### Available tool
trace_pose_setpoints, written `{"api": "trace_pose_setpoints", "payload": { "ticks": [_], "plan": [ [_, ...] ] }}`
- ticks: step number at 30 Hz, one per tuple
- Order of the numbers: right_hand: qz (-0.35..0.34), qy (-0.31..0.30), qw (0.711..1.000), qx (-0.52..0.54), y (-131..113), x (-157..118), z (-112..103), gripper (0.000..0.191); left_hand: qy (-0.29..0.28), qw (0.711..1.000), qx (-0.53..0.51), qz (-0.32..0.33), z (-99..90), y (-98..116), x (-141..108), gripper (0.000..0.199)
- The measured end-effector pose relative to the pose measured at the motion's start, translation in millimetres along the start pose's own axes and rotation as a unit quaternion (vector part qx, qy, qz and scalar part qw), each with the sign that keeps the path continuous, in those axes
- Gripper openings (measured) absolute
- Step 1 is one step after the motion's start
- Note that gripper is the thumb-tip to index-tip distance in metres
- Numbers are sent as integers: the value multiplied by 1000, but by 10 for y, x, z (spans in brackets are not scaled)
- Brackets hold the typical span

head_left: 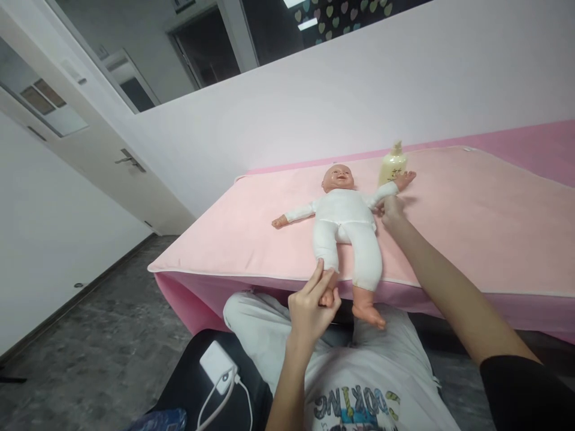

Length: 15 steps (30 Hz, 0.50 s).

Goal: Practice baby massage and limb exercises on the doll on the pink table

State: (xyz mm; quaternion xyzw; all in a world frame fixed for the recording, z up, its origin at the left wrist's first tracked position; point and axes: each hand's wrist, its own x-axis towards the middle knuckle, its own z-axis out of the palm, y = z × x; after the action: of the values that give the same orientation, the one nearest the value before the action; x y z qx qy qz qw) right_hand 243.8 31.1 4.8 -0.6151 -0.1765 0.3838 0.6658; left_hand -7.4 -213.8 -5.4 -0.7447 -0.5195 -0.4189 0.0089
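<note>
A baby doll (345, 207) with a white cloth body lies on its back on the pink mat, head toward the wall and feet over the near edge. Around its lower leg and foot on the left side of the view are the fingers of my left hand (312, 302), thumb beside the foot. My right hand (392, 212) is closed at the doll's arm on the right side, just below the sleeve; its fingertips are partly hidden. Behind that arm stands a pale yellow pump bottle (392, 167).
The pink mat (471, 227) covers a table against a white wall. My legs are under its near edge. At the lower left, a white power bank (218, 365) with cables rests on a black surface. A door (103, 137) is at the left.
</note>
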Motion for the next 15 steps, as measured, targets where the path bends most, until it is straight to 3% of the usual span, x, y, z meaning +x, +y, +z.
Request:
{"api": "trace_pose_setpoints", "payload": {
  "ticks": [2, 4, 7, 9, 10, 12, 15],
  "plan": [
    [-49, -1, 998, -36, 8, -19, -10, 17, 23, 1000, -5, 14, 12, -4, 144, 37],
    [-157, -12, 981, -117, 18, -85, -19, 14, 30, 999, -12, 17, 34, -35, 397, 36],
    [-341, -74, 897, -272, 27, -224, -21, 18, -5, 1000, -14, 12, 141, -123, 841, 36],
    [-409, -113, 840, -338, 27, -289, -18, 23, -51, 999, -17, 2, 225, -188, 1083, 38],
    [-419, -120, 827, -355, 28, -303, -17, 24, -67, 997, -22, -5, 250, -213, 1168, 39],
    [-406, -107, 836, -354, 30, -294, -15, 22, -76, 996, -39, -12, 239, -235, 1243, 39],
    [-332, -70, 894, -293, 36, -223, -10, 15, -51, 997, -60, -16, 89, -195, 1100, 41]
  ]
}}
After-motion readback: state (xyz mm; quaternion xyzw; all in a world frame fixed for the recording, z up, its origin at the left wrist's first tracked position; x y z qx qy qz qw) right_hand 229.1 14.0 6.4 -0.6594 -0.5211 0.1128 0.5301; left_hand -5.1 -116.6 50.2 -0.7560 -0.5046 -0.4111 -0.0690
